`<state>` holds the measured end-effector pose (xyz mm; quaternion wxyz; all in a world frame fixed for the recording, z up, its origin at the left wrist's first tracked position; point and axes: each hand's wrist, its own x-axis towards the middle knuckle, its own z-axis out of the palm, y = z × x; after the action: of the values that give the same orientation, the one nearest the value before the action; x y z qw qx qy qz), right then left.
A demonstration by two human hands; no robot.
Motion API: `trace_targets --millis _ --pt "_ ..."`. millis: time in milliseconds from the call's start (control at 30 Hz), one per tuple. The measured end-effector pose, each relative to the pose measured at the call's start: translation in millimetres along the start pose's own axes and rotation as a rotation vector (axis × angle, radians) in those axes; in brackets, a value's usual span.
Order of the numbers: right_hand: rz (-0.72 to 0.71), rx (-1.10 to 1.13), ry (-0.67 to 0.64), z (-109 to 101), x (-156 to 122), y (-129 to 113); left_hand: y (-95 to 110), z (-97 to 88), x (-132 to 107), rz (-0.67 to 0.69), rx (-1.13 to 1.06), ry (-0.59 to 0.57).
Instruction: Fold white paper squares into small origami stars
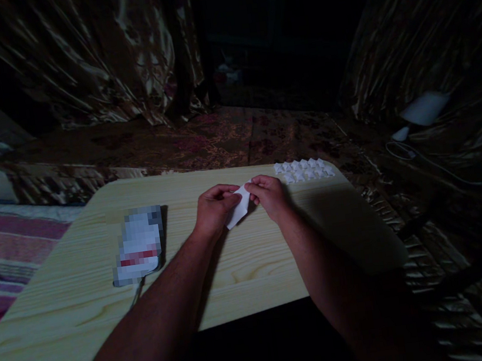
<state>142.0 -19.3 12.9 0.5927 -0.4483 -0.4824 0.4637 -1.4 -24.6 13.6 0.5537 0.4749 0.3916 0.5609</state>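
A small white piece of folded paper (239, 209) is held just above the middle of the table, between both hands. My left hand (214, 209) pinches its left side, thumb on top. At its upper right corner, my right hand (268, 193) grips it between thumb and fingers. The paper's lower end points down toward the left and is free. To the right of my right hand, several small white folded paper pieces (302, 170) stand in two rows near the table's far right corner. The undersides of both hands are hidden.
A phone-shaped thing (139, 244), pixelated, lies on the wood-grain table (253, 273) at the left, a cable running from its near end. Beyond the far edge is a patterned cloth-covered ledge (200, 138) under curtains (139, 52). A white lamp (425, 107) stands in the dark at right.
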Motion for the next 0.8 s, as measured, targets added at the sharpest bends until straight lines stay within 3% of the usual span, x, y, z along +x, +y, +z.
trace_targets --millis 800 --pt "-0.067 -0.059 0.117 1.4 -0.8 -7.7 0.1 -1.3 2.1 -0.004 0.040 0.010"
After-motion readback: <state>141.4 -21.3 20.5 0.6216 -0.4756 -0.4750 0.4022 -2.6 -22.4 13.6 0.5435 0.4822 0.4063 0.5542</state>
